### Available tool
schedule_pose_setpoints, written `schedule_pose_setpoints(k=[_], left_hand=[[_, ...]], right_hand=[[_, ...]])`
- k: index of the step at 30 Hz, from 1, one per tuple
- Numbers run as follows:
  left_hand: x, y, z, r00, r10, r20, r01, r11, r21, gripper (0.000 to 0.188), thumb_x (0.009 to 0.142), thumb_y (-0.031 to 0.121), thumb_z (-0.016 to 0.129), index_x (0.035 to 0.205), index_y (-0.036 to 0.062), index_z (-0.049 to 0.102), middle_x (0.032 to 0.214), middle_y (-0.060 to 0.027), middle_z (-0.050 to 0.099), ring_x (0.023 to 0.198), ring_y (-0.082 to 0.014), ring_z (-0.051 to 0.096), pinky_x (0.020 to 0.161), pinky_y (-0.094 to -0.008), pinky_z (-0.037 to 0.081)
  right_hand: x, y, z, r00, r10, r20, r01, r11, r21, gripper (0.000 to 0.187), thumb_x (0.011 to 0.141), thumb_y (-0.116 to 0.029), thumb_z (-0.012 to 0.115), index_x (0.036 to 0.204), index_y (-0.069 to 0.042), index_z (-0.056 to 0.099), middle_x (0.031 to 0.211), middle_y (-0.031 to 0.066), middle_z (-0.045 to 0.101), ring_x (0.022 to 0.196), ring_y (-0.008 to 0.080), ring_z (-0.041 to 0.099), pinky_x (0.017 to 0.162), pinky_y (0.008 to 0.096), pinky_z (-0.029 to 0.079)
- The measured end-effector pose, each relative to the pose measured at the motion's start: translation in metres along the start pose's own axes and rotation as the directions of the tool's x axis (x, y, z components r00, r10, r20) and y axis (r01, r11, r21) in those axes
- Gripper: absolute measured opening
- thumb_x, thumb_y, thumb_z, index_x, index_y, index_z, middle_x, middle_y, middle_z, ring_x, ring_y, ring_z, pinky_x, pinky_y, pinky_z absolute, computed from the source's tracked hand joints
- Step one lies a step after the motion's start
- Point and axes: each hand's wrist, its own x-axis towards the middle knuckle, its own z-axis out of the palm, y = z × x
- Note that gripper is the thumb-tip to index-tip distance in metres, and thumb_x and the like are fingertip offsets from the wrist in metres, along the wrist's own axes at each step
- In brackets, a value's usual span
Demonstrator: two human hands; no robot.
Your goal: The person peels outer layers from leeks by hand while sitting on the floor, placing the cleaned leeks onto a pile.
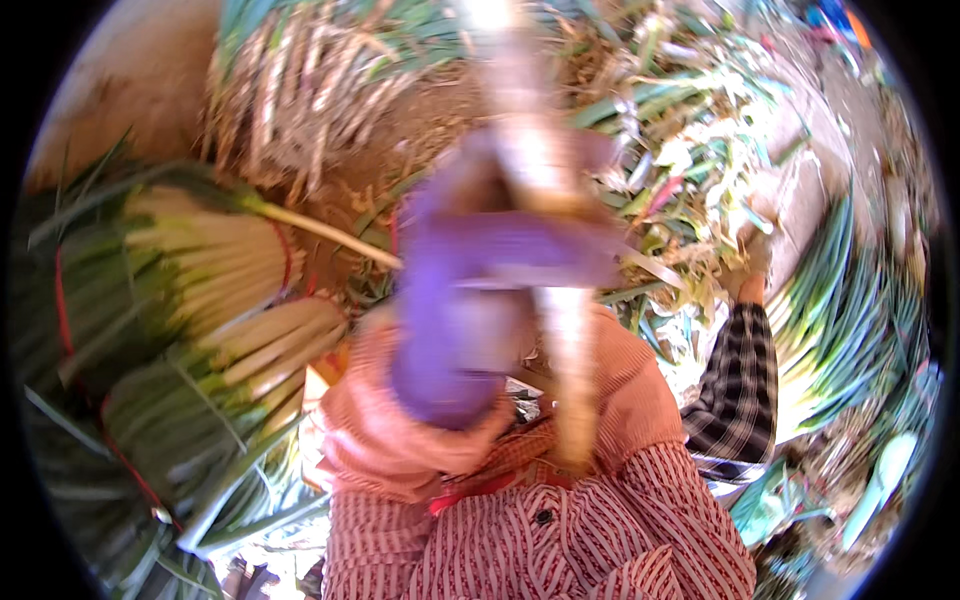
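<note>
A long pale green onion (573, 380) stands nearly upright in front of my chest, smeared by motion. My left hand (445, 290), in a purple glove, is closed around its middle. More blurred purple shows on the stalk's right side, and I cannot tell which hand it belongs to. My right arm, in a salmon sleeve cover (640, 385), reaches in from the right. Its hand is not clearly separable behind the stalk and the blur, and its fingers cannot be made out.
Tied bundles of green onions (225, 260) lie at the left. Untrimmed stalks (290, 95) lie at the far left. Peeled leaves (690, 170) are heaped at the far right. Another person's arm in a checked sleeve (740, 370) reaches in beside more green onions (835, 310).
</note>
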Motion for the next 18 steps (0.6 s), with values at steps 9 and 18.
schedule_pose_setpoints(k=[9,18], left_hand=[[-0.026,-0.037,0.096,0.968,-0.027,0.251,0.156,0.845,-0.512,0.028,0.049,-0.005,0.062,0.073,-0.0018,0.046,0.062,-0.0059,0.050,0.046,-0.0130,0.050,0.039,-0.0286,0.039],[-0.052,-0.020,0.116,0.944,0.190,0.269,-0.199,0.980,0.007,0.028,0.047,0.002,0.068,0.067,-0.0006,0.050,0.066,-0.0162,0.052,0.058,-0.0293,0.052,0.052,-0.0383,0.041]], right_hand=[[-0.032,-0.055,-0.082,0.876,-0.157,0.456,-0.054,0.908,0.416,0.027,0.069,-0.010,0.067,0.094,-0.001,0.069,0.064,0.0025,0.062,0.048,0.0102,0.053,0.042,0.0283,0.044],[-0.077,-0.129,-0.112,0.867,-0.146,0.476,0.359,0.845,-0.396,0.019,0.067,-0.020,0.063,0.080,-0.007,0.067,0.073,0.0128,0.064,0.071,0.0264,0.063,0.060,0.0369,0.049]])
